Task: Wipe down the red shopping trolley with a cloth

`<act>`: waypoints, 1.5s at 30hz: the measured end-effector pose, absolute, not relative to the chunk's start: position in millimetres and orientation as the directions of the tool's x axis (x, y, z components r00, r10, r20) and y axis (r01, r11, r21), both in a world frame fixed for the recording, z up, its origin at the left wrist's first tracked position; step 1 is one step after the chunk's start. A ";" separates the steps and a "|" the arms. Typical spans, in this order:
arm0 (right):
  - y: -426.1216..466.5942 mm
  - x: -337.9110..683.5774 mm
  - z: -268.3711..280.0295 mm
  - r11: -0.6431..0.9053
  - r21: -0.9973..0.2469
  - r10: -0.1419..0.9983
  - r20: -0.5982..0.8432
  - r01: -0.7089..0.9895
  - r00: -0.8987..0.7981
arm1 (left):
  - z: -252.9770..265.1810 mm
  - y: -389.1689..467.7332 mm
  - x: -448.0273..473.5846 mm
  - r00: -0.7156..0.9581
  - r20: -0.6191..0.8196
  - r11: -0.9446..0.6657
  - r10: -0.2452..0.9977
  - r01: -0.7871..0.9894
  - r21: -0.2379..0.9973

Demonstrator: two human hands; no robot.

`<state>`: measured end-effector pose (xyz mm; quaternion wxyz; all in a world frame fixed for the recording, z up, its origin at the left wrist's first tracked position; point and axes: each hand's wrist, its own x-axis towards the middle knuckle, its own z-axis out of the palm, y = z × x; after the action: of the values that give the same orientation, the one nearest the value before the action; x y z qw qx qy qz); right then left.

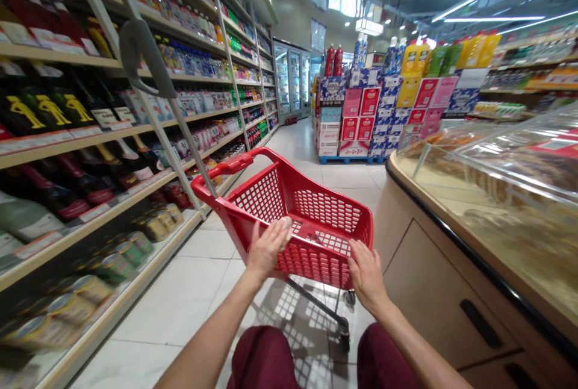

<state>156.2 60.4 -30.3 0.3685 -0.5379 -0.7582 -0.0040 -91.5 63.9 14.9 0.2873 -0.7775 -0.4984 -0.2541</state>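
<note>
A red plastic shopping cart [332,264] stands sideways in front of my knees, its perforated basket open at the top and its handle at the left. My left hand [266,250] lies on the near rim, fingers pressed over a small pale crumpled cloth [287,233]; part of the cloth is hidden under them. At the rim's right corner, my right hand [368,274] has its fingers hooked over the edge, thumb side toward the basket. Through the holes and over the rim, the basket floor [293,225] shows only in part.
Shelves of bottles and cans [103,136] line the left side. A grey pole with a hook-like grey part [144,58] rises by the cart handle. A wooden counter [433,274] with clear covers borders the right. Stacked drink cartons [356,118] stand ahead.
</note>
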 end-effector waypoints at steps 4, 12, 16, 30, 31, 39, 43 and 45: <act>59.6 145.3 -29.5 0.445 -0.372 0.792 0.587 0.814 -0.165 | 10.2 62.5 -90.0 0.347 0.710 -0.307 0.612 0.932 -0.190; 63.3 156.9 -26.9 0.424 -0.357 0.795 0.587 0.832 -0.153 | 34.1 67.3 -157.2 0.283 0.692 -0.206 0.665 0.959 -0.194; 62.8 159.9 -31.6 0.409 -0.362 0.808 0.571 0.838 -0.148 | 51.1 71.5 -200.5 0.046 0.748 0.039 0.662 0.995 -0.096; 63.6 170.1 -28.7 0.387 -0.364 0.815 0.565 0.847 -0.129 | 36.9 77.7 -150.7 0.184 0.694 -0.148 0.696 0.983 -0.112; 63.2 167.3 -28.0 0.396 -0.362 0.812 0.567 0.844 -0.138 | 31.0 75.0 -131.5 0.232 0.676 -0.195 0.700 0.972 -0.132; 63.9 175.8 -24.3 0.365 -0.393 0.832 0.544 0.844 -0.106 | 10.4 70.9 -44.9 0.374 0.671 -0.372 0.640 0.915 -0.154; 64.9 189.1 -28.7 0.307 -0.429 0.846 0.533 0.849 -0.037 | 3.4 71.8 -17.4 0.407 0.646 -0.407 0.646 0.899 -0.160; 65.3 189.3 -28.6 0.312 -0.432 0.841 0.540 0.846 -0.034 | -5.7 67.4 13.6 0.508 0.625 -0.483 0.593 0.845 -0.228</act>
<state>189.3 65.3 -28.6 0.3728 -0.5865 -0.7191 -0.0035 13.6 67.4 -5.7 0.2636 -0.8272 -0.4348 -0.2390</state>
